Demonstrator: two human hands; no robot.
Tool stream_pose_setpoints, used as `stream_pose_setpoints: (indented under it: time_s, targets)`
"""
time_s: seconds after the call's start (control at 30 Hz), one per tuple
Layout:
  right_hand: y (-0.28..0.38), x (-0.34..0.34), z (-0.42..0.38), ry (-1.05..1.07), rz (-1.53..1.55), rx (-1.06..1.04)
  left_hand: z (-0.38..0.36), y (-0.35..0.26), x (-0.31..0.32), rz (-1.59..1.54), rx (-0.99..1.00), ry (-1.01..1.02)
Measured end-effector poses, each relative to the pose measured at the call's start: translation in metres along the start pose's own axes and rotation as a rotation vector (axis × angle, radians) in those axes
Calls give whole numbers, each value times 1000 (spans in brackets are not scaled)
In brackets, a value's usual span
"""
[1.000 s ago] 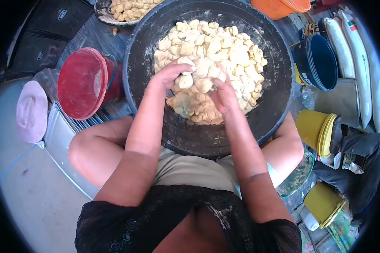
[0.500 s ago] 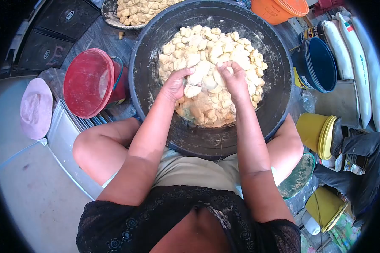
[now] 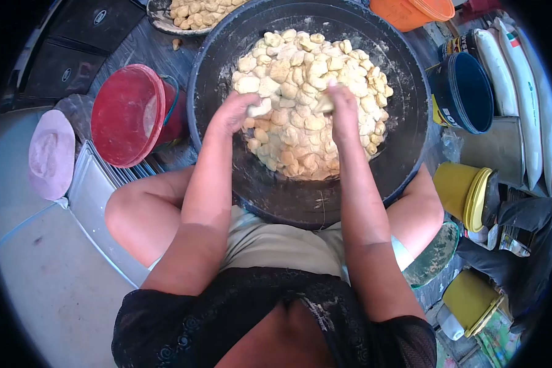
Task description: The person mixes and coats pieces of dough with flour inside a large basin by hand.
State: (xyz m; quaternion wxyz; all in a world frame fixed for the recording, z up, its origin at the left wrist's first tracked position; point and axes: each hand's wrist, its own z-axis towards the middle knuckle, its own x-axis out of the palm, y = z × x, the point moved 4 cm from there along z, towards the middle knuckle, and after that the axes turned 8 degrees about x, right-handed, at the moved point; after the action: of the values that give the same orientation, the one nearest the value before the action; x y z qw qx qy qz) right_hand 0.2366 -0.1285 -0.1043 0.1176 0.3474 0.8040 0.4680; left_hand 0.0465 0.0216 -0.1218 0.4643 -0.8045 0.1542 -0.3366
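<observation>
A large black tub sits between my legs, its inner wall dusted with flour. Inside it is a heap of pale yellow dough pieces, browner toward the near side. My left hand is over the heap's left side, thumb and fingers closed on a dough piece. Right of the middle, my right hand pinches another dough piece, slightly smeared by motion. The two hands are apart, with the heap between and below them.
At left stand a red bucket, metal trays and a pink hat. A basin with more pieces lies behind. On the right are a blue bucket, yellow bucket, white sacks and another person's leg.
My hands have moved apart from the middle of the heap, the left one leftward, the right one slightly right. The larger dough lump between them is now separated, a piece in each hand.
</observation>
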Motion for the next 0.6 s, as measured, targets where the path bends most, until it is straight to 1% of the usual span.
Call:
stream_pose_setpoints:
  time_s: [0.03,0.1,0.13,0.17,0.23,0.27,0.3,0.33,0.4,0.43,0.5,0.53,0.57,0.6]
  targets:
    - [0,7,1,26,-74,-52,4,13,-17,55,-115,29]
    - [-3,37,-1,78,-222,-150,1,15,-11,214,-194,-39]
    - [-9,46,3,139,-292,-150,-1,14,-7,294,-234,-71]
    - [-16,55,6,200,-362,-152,-3,9,6,251,-247,137]
    - [-49,65,26,393,-485,-53,6,25,-6,378,-277,105]
    - [-62,63,34,401,-619,115,6,20,-2,441,-289,89]
    - [-74,58,41,408,-753,284,6,11,-6,697,-391,172]
    - [-87,53,45,413,-886,453,11,19,-20,819,-371,232]
    - [-109,49,29,251,-1239,58,20,51,-55,1060,-332,358]
    - [-124,47,19,160,-1403,-151,16,55,-61,1076,-307,247]
    - [-187,25,15,176,-1239,-346,29,81,-90,1065,-221,123]
    - [-186,22,9,183,-1152,-446,31,77,-93,1061,-175,59]
    - [-188,14,9,196,-1041,-359,30,80,-93,1053,-182,-32]
    - [-193,4,17,219,-741,-117,29,84,-90,936,-191,-19]
